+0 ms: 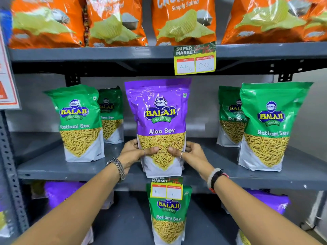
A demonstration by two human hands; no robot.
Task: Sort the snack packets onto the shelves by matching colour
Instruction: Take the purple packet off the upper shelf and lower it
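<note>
Purple Aloo Sev packet [159, 124] upright at the front of the middle shelf [44, 167], clamped low on both sides by the left hand [134, 152] and right hand [191, 152], thumbs pressed on its clear window showing yellow sev. Outward of the fingers on either side stand green Ratlami Sev packets [79, 122]. Above the fingers, orange crisp packets [182, 20]; below them, one green packet [168, 216] between purple packets [62, 193].
</note>
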